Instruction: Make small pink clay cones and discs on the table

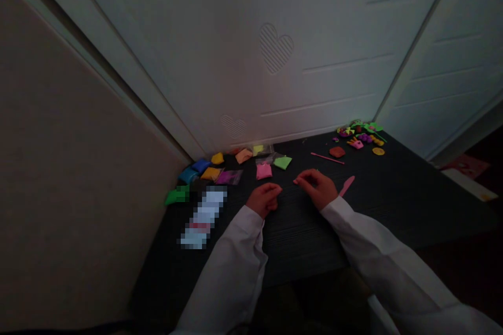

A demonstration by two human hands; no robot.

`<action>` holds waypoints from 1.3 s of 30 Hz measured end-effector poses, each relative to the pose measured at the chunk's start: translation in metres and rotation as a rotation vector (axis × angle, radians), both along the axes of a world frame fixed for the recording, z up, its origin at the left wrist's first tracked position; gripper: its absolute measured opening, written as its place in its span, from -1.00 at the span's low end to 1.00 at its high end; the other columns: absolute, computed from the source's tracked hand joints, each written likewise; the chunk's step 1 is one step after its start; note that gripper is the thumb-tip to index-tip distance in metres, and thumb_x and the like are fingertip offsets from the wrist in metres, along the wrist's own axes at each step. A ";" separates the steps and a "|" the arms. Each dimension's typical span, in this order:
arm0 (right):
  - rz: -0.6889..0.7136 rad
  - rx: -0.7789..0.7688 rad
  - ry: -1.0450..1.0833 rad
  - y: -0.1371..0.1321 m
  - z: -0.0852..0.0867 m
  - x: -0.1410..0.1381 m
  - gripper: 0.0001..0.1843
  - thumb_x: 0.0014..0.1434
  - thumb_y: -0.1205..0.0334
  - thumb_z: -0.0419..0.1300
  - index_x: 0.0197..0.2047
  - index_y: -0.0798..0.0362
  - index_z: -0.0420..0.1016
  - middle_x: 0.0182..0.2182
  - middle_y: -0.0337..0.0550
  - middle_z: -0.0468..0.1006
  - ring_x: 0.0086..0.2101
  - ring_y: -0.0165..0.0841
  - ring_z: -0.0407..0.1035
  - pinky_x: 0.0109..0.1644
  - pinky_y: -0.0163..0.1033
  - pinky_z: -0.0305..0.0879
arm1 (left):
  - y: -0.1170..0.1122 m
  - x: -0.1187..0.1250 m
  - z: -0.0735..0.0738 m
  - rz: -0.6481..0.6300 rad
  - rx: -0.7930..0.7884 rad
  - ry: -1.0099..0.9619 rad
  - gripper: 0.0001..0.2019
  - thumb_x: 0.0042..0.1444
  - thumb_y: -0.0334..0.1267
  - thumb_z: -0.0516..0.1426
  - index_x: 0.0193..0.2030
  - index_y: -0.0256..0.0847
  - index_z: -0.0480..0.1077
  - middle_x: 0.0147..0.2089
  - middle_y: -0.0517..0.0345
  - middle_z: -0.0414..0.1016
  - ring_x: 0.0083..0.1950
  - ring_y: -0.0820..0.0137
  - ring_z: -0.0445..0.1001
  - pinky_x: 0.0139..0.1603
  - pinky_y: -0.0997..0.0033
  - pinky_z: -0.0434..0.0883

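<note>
Both hands are held over the dark table, a short gap between them. My right hand [317, 189] is closed in a pinch on a small piece of pink clay [295, 181] at its fingertips. My left hand [264, 200] has thumb and forefinger pressed together; whatever they hold, if anything, is too small to make out. Just beyond the left hand lies a packet of pink clay [264, 170], with a light green packet [282, 162] beside it. A pink plastic knife [347, 186] rests to the right of my right hand, partly hidden by it.
Several coloured clay packets, among them a green one [176, 196], line the table's left and back. A pixelated pale sheet [204, 218] lies at left. Toward the back right are a pink stick [327, 158], a red lump [337, 152], a yellow disc [378, 151] and small clay figures [364, 138].
</note>
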State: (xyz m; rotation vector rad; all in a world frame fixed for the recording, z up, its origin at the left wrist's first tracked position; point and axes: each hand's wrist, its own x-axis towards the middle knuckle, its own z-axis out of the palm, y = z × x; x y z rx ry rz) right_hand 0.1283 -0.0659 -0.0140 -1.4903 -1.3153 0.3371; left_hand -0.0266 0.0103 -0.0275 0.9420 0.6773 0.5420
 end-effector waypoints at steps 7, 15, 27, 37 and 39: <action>0.022 -0.035 -0.066 -0.002 0.002 0.001 -0.77 0.05 0.12 -0.01 -0.39 0.08 0.36 -0.50 -0.22 0.40 -0.48 -0.45 0.25 -0.41 -0.34 0.16 | 0.000 0.000 0.000 -0.018 0.005 0.013 -0.77 -0.22 -0.25 0.17 -0.41 -0.31 0.28 -0.75 0.40 0.01 -0.75 0.71 -0.04 -0.71 0.62 -0.16; 0.201 0.101 -0.180 0.003 -0.006 -0.010 -0.81 0.02 0.21 0.05 -0.29 0.02 0.42 -0.40 -0.18 0.45 -0.38 -0.43 0.31 -0.29 -0.31 0.24 | -0.001 0.000 -0.001 -0.047 0.023 0.034 -0.73 -0.22 -0.20 0.17 -0.36 -0.32 0.33 -0.77 0.42 -0.07 -0.75 0.71 -0.07 -0.71 0.61 -0.16; 0.232 0.077 -0.311 0.007 -0.009 -0.021 -0.74 0.09 0.22 -0.03 -0.18 0.00 0.39 -0.37 -0.16 0.46 -0.33 -0.42 0.31 -0.21 -0.27 0.23 | 0.000 -0.002 0.003 -0.027 -0.033 -0.008 -0.77 -0.24 -0.22 0.18 -0.49 -0.34 0.27 -0.78 0.41 -0.04 -0.76 0.71 -0.07 -0.74 0.64 -0.17; 0.222 0.108 -0.239 0.011 -0.006 -0.038 -0.73 0.07 0.27 -0.02 -0.14 -0.01 0.36 -0.34 -0.18 0.46 -0.31 -0.42 0.32 -0.20 -0.28 0.22 | 0.004 -0.006 -0.002 0.026 -0.086 -0.110 -0.76 -0.24 -0.24 0.18 -0.50 -0.32 0.22 -0.78 0.41 -0.01 -0.77 0.71 -0.07 -0.76 0.66 -0.17; 0.201 0.121 -0.212 0.013 -0.005 -0.042 -0.74 0.07 0.27 -0.02 -0.16 0.00 0.38 -0.34 -0.18 0.46 -0.32 -0.41 0.32 -0.20 -0.28 0.22 | 0.004 -0.007 -0.002 0.051 -0.094 -0.125 -0.75 -0.26 -0.23 0.19 -0.50 -0.31 0.21 -0.78 0.42 -0.01 -0.78 0.72 -0.08 -0.77 0.66 -0.17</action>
